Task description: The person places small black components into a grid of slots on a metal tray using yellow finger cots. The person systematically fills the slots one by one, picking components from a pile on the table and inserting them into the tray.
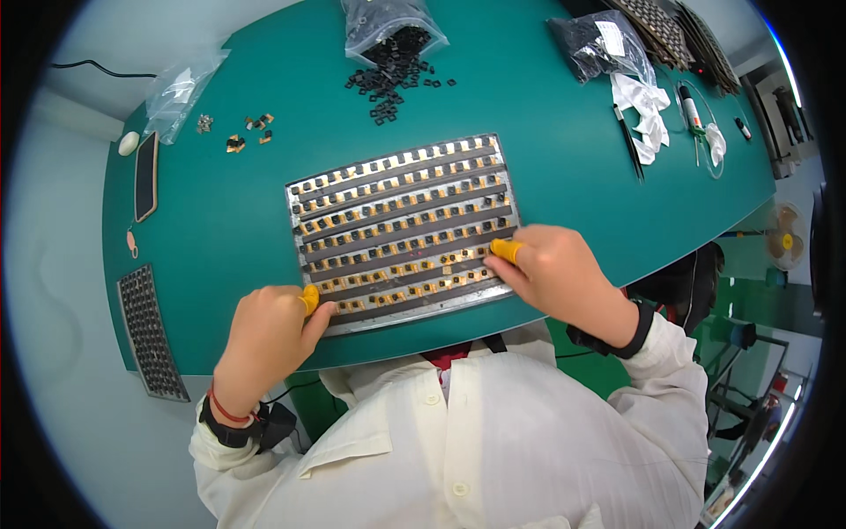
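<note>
A metal tray lies slightly tilted on the green table in front of me. Dark strips separate its rows of small copper-coloured parts, most topped with black squares; some in the lowest rows look bare of black. At the tray's lower left corner, my left hand is closed, thumb and index finger on the edge. My right hand pinches the right edge near the lower rows. Yellow finger cots cover both index fingers. Whether either hand also grips a small part is hidden.
Beyond the tray, an open plastic bag spills black pieces. Loose copper parts, a phone and another tray lie left. Right are a dark filled bag, tweezers and crumpled tissue.
</note>
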